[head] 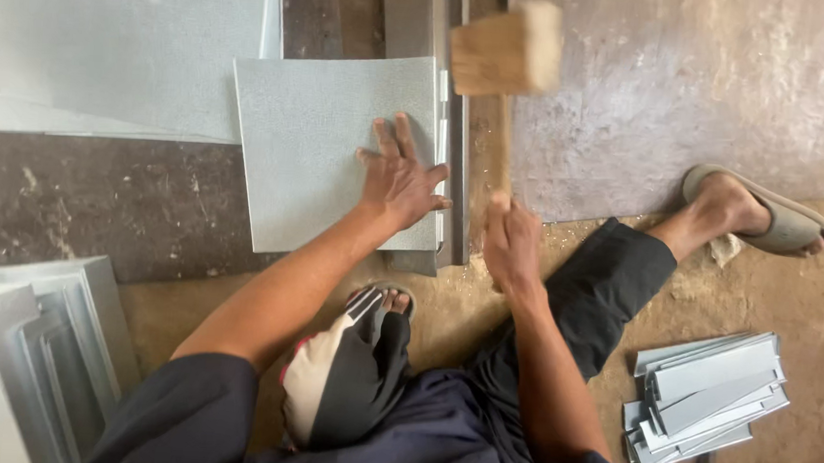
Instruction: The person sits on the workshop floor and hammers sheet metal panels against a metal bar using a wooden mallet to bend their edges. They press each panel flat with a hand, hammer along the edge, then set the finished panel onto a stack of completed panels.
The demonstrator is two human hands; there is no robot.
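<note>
- The right hand (511,242) is closed in a fist around the lower end of a wooden mallet's handle, knuckles up, just right of the frame's centre.
- The mallet (507,49) rises from that fist toward 12 o'clock; its blocky wooden head sits near the top edge, slightly blurred, above the right edge of the metal sheet.
- The left hand (401,176) lies at about 10 o'clock from the right hand, open and flat, fingers spread, palm pressing down on the metal sheet near its right edge.
- The metal sheet (317,154) is a grey, roughly square piece, stretching from the left hand toward 9 o'clock; its right edge lies against a long steel bar.
- The steel bar (456,167) runs from 12 to 6 o'clock between the two hands, touching the sheet's edge.
- At 1 to 3 o'clock of the mallet lies a large worn metal plate (697,96) on the floor.
- The person's sandalled foot (756,213) rests at 3 o'clock of the right hand, at the plate's lower edge; another foot (381,301) shows at 6 o'clock of the left hand.
- At 4 o'clock, well apart, sits a stack of folded metal strips (702,397).
- At 8 o'clock, in the lower-left corner, lie more bent metal pieces (38,352); a big grey sheet (109,41) fills the 10 o'clock corner.
</note>
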